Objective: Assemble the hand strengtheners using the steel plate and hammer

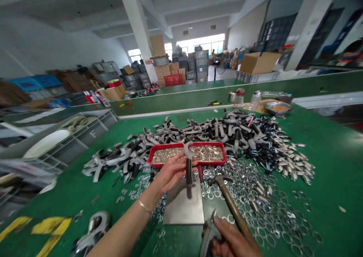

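Observation:
Near the middle, my left hand (171, 174) is closed on a hook-ended handle (189, 170), its grey curved jaw up and its black shaft pointing down over a steel plate (184, 211). The fingers lie partly behind the shaft. At the bottom edge my right hand (232, 236) grips a grey metal piece (210, 232) with a narrow tip; its lower part is out of frame and its kind is unclear. A claw hammer (231, 204) lies just beside that hand. Two red trays (224, 157) of small metal pins stand behind the plate.
A heap of similar hooked handles (167, 132) spreads behind the trays. Loose metal rings (261, 226) and short cylinders (297, 164) cover the right. Grey hooked parts (98, 225) lie at lower left, below a grey crate (93, 134). Jars (239, 98) and a metal bowl (278, 107) stand at back right.

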Demonstrator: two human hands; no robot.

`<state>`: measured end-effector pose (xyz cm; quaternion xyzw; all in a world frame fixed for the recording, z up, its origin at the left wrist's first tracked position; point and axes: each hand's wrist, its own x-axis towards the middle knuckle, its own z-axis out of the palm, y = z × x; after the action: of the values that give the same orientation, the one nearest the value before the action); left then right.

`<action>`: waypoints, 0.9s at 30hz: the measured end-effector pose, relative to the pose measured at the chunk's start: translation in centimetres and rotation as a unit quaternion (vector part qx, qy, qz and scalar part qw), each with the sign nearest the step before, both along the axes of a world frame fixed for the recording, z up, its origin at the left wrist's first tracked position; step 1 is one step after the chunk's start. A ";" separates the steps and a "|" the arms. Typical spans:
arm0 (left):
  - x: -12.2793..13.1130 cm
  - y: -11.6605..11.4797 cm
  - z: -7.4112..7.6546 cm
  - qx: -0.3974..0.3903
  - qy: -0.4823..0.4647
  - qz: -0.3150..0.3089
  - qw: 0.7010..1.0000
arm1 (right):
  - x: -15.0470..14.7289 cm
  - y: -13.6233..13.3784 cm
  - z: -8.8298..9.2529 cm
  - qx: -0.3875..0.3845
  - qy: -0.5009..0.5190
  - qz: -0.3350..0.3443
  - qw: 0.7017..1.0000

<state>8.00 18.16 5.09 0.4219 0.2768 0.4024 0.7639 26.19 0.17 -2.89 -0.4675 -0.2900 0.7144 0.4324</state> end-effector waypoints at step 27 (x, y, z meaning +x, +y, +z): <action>-3.2 -21.8 -1.9 0.113 0.353 0.061 0.927 | -5.0 -4.1 5.7 0.314 -0.410 0.057 0.854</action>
<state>4.84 -3.66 3.18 0.6028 0.5067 0.3020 0.5373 21.19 -3.89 2.84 -0.5396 -0.6763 0.3526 0.3566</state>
